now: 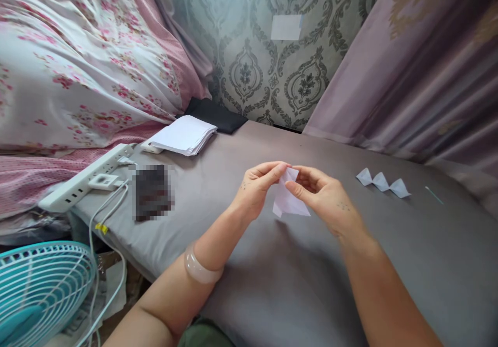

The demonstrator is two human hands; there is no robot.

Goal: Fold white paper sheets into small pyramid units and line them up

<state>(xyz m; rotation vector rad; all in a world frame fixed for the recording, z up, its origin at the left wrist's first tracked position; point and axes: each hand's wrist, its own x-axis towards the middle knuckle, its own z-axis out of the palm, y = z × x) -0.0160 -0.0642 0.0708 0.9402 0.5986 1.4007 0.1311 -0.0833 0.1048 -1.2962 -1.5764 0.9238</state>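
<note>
Fingers [274, 175] pinching folded paper [287, 202] above grey cloth [404, 253].

We grip its upper part, left hand [253, 190] and right hand [329, 202] both with thumb against fingers, sheet raised mid-surface. On the cloth we see zigzag paper [381, 181] and a thin stick [434, 195] right; paper stack [184, 133], power strip [70, 190] and pixelated dark block [152, 194] left. Around: floral fabric [97, 51], damask wallpaper [246, 69] with a pale rectangle [286, 27], mauve curtain [389, 77], turquoise fan [42, 290]. Lettering: we cannot read the block, blurred out; dark marks on both hands too small.
</note>
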